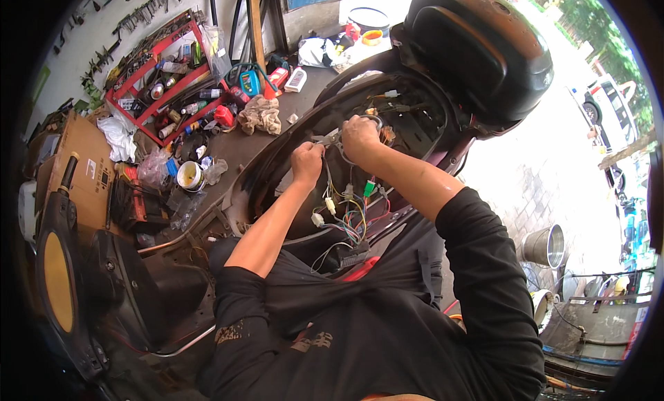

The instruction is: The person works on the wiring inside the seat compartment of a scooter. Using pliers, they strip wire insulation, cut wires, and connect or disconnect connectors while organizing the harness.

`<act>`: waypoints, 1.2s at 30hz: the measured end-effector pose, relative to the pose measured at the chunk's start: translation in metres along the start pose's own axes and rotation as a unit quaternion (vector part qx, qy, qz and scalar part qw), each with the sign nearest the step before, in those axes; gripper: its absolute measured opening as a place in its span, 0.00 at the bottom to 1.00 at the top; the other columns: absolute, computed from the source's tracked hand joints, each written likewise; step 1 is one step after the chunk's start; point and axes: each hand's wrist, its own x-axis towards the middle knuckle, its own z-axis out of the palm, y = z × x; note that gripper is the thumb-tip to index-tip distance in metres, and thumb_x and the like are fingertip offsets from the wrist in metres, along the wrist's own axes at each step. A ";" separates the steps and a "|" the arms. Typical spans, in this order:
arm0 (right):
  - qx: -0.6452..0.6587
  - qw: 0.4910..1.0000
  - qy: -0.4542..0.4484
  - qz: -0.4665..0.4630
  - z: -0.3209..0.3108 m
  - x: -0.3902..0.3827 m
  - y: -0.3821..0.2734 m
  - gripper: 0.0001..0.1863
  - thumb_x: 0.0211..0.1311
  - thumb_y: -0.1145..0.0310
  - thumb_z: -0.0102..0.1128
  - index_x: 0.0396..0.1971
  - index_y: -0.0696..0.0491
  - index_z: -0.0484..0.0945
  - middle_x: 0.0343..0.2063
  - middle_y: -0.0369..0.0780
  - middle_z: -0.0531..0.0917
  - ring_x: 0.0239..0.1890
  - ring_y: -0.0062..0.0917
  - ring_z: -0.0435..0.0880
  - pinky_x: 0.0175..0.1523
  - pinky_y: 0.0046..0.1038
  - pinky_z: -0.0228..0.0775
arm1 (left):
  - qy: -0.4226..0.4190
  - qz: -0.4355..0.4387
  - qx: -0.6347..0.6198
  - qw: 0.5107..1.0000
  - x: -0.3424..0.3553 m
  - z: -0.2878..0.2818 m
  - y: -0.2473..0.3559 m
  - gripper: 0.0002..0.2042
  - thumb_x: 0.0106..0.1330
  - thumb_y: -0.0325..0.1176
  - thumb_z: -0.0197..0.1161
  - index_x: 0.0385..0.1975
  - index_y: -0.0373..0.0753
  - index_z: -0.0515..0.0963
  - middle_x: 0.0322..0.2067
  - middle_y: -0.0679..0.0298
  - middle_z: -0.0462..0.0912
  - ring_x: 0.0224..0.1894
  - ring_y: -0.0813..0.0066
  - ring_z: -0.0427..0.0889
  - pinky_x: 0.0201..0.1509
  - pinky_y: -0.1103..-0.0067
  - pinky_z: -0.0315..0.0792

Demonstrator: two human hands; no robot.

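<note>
Both of my hands are over the opened body of a scooter, in the bay where its wiring lies. My left hand is closed in a pinch on thin wires at a pale strip. Just right of it, my right hand is a closed fist, its grip hidden; a greyish rounded edge shows beside its knuckles. Below the hands, coloured wires run to white connectors and a green connector. A dark finned box sits at their lower end, close to my lap.
A black top case rises at the scooter's rear. On the left stand a red rack of bottles and cans, a cardboard box and a small white tub. A beige rag lies on the floor; a metal bucket is at right.
</note>
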 end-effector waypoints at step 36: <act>-0.121 0.962 0.042 -0.242 -0.030 -0.001 0.022 0.09 0.58 0.65 0.61 0.33 0.48 0.89 0.37 0.35 0.89 0.43 0.29 0.89 0.41 0.32 0.81 | -0.024 -0.215 -0.262 0.940 0.000 -0.035 0.010 0.10 0.68 0.36 0.60 0.24 0.42 0.78 0.20 0.69 0.76 0.24 0.77 0.75 0.33 0.78 0.69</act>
